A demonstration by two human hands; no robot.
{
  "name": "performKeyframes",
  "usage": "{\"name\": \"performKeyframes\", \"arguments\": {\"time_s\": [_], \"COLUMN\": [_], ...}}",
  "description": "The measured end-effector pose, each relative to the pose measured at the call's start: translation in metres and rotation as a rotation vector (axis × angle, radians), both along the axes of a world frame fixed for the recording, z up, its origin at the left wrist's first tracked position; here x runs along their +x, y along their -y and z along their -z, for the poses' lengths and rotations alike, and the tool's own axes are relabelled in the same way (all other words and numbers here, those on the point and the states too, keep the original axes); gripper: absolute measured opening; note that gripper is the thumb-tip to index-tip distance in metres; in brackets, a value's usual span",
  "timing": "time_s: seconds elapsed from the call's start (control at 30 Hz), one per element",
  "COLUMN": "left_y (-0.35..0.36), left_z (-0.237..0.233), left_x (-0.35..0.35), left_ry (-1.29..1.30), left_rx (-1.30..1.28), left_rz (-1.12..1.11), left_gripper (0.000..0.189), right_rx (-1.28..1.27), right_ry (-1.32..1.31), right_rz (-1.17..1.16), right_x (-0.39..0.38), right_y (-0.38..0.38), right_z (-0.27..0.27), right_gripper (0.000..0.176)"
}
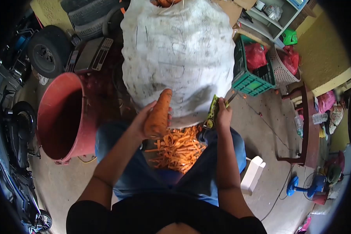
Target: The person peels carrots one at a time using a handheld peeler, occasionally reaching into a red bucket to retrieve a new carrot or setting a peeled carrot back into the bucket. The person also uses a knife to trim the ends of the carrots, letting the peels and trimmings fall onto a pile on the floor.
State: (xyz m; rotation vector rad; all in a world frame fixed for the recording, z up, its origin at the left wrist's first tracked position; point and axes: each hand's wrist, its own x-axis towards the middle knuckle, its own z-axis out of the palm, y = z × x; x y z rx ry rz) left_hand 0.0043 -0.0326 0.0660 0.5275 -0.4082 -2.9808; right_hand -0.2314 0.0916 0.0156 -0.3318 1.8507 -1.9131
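My left hand is wrapped round a large orange carrot, held slanted with its narrow end pointing away from me. My right hand grips a green peeler, which is apart from the carrot. A dark, thin piece sticks out beyond that hand on the right; I cannot make out what it belongs to. Between my knees lies a heap of orange carrot peelings. Just beyond both hands stands a big, stained white sack, with some carrots showing at its top.
A red tub stands at my left, near a scale and a tyre. On the right are a green crate, a white basket, a wooden piece of furniture, a white box and a blue fan.
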Motion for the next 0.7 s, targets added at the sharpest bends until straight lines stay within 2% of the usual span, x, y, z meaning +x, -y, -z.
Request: {"name": "performKeyframes", "arguments": {"time_s": [0.07, 0.1, 0.23, 0.33, 0.37, 0.4, 0.47, 0.5, 0.57, 0.7], "left_y": [-0.026, -0.035, -0.050, -0.055, -0.055, -0.052, -0.051, -0.052, -0.056, -0.057], "left_z": [0.039, 0.047, 0.061, 0.056, 0.059, 0.067, 0.073, 0.067, 0.050, 0.052], "left_x": [0.001, -0.002, -0.009, -0.015, -0.015, -0.015, -0.013, -0.013, -0.017, -0.020], "left_ry": [0.053, 0.097, 0.044, 0.087, 0.087, 0.084, -0.295, -0.296, 0.097, 0.168], "left_rx": [0.060, 0.104, 0.126, 0.159, 0.148, 0.145, 0.212, 0.215, 0.076, 0.191], "left_rz": [-0.075, -0.154, -0.159, -0.192, -0.152, -0.148, 0.041, 0.041, -0.116, -0.141], "left_gripper": [0.046, 0.048, 0.042, 0.039, 0.037, 0.037, 0.035, 0.035, 0.035, 0.035], "right_rx": [-0.037, -0.062, -0.134, -0.056, 0.038, 0.035, 0.010, 0.040, 0.039, 0.094], "right_ry": [0.047, 0.093, 0.225, 0.037, -0.125, -0.128, -0.112, -0.118, -0.136, -0.235], "right_rz": [-0.030, -0.039, -0.079, -0.022, -0.006, -0.002, 0.002, -0.008, -0.035, -0.073], "right_x": [0.015, 0.028, 0.078, 0.099, 0.100, 0.099, 0.099, 0.100, 0.105, 0.112], "right_y": [-0.001, 0.000, 0.002, 0.010, 0.010, 0.012, 0.014, 0.014, 0.014, 0.016], "right_z": [-0.002, -0.010, -0.025, -0.028, -0.028, -0.026, -0.020, -0.017, -0.012, -0.014], "right_gripper": [0.026, 0.024, 0.021, 0.027, 0.030, 0.030, 0.030, 0.029, 0.029, 0.028]}}
